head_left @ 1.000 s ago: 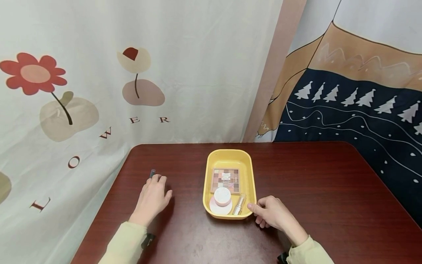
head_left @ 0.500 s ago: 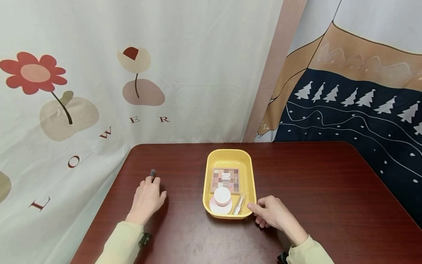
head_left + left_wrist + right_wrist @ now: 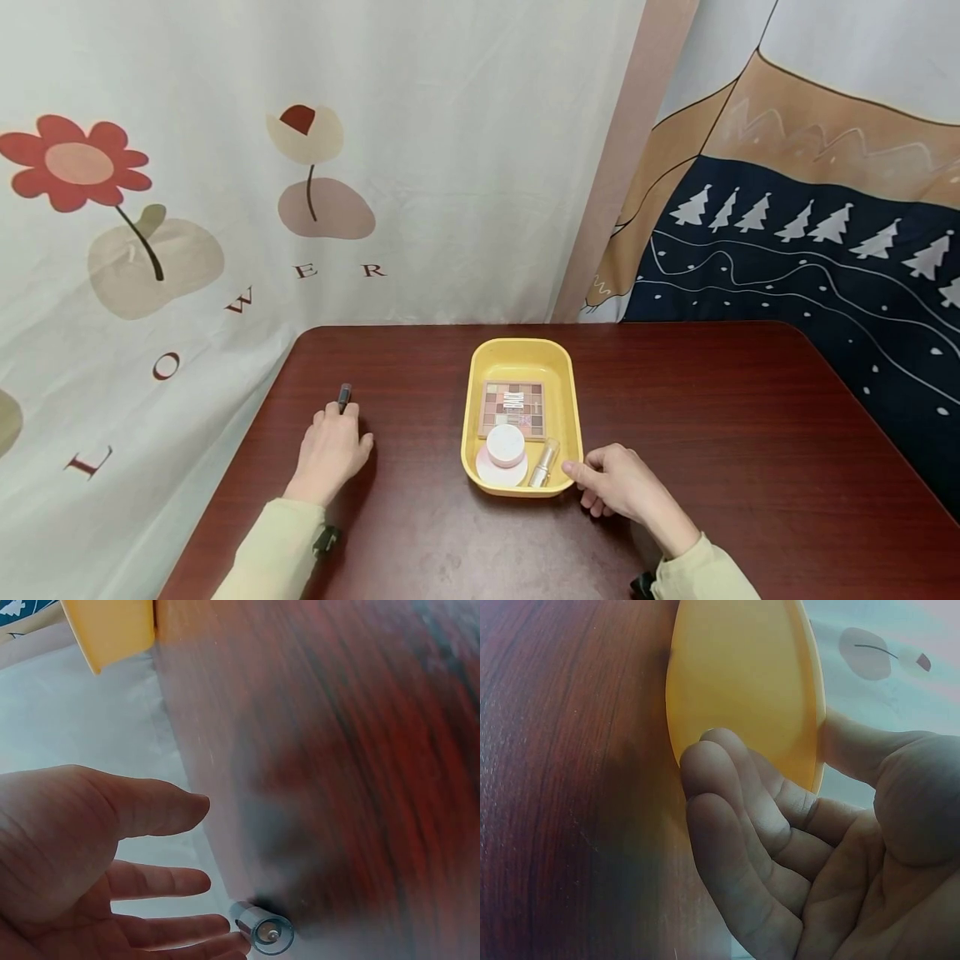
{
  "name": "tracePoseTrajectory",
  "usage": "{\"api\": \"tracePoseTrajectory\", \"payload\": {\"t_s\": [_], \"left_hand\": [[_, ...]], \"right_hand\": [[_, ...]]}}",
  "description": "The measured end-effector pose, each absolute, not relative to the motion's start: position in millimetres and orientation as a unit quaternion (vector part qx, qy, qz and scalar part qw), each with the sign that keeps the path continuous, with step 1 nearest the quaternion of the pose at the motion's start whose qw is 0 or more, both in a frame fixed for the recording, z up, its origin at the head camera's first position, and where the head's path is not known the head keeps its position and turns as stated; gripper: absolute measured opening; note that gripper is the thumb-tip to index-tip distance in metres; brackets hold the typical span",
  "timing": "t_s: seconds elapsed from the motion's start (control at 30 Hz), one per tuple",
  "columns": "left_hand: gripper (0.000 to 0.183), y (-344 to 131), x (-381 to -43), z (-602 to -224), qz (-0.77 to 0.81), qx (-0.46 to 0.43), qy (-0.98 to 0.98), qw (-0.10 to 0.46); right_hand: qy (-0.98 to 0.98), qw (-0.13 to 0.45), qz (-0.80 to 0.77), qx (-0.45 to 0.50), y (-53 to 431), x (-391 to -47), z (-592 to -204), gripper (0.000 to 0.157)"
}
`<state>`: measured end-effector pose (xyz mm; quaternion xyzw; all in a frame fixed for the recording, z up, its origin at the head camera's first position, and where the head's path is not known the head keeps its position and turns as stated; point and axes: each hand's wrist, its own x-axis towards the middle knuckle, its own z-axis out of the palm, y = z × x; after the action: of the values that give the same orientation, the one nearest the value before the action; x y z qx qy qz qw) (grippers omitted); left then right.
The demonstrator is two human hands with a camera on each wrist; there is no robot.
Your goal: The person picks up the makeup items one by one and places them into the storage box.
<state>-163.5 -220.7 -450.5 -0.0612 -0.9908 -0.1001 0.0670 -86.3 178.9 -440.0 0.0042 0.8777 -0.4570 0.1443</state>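
My left hand point(image 3: 330, 450) lies low over the left part of the table, its fingers fairly straight. At its fingertips is a small dark tube point(image 3: 344, 398). The left wrist view shows the round, clear end of this tube point(image 3: 271, 934) touching or nearly touching the lower fingertips, with the thumb well apart from it. My right hand point(image 3: 618, 483) holds the near right corner of a yellow tray point(image 3: 573, 400). Its thumb is on the rim, and the other fingers curl against the outer wall point(image 3: 742, 690). Part of the grip is hidden in the head view.
In the tray lie an eyeshadow palette point(image 3: 513, 421), a small white-lidded round jar point(image 3: 506, 446) on a pale pink round case point(image 3: 498, 477), and a clear-capped lipstick tube point(image 3: 542, 468). Printed curtains point(image 3: 450, 167) hang behind the dark red wooden table point(image 3: 712, 400).
My left hand has drawn back to the left and slightly nearer, so more of the dark tube shows. The tube has shifted slightly. My right hand and the tray stay in place.
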Motion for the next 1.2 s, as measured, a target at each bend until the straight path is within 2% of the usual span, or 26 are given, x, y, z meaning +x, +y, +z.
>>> {"api": "tracePoseTrajectory", "payload": {"t_s": [0.73,1.2], "left_hand": [[0.045,-228.6,-169.1,-452.5,-0.126,-0.029,-0.99,0.052],[0.042,-230.5,-170.3,-457.2,-0.142,-0.032,-0.988,0.055]], "right_hand": [[0.874,0.15,-0.462,0.012,179.9,-86.7,-439.7,0.04],[0.875,0.149,-0.46,0.012,179.9,-86.2,-440.2,0.039]]}}
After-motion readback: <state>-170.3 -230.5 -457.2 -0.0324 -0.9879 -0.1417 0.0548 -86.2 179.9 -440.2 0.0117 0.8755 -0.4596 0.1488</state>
